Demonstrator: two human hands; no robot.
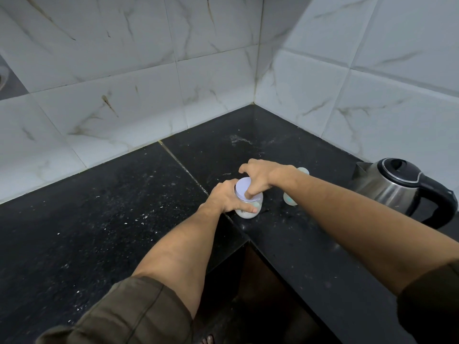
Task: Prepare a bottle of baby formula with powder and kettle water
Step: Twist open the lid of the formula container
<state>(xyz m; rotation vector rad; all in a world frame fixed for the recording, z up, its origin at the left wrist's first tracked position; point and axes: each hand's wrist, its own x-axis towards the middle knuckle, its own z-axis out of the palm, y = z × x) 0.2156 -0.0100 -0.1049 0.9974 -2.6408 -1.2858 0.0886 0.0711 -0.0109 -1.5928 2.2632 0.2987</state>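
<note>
No readable text or labels anywhere here

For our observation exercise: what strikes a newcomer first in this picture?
At the centre of the black counter, the left hand grips a small jar while the right hand grasps its pale lid. A steel electric kettle stands at the right edge.

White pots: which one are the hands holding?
The white-lidded jar: left hand grips its body, right hand its lid. The other pale container stands untouched.

Black speckled countertop [99,219] meets white veined wall tiles [124,70].
</note>
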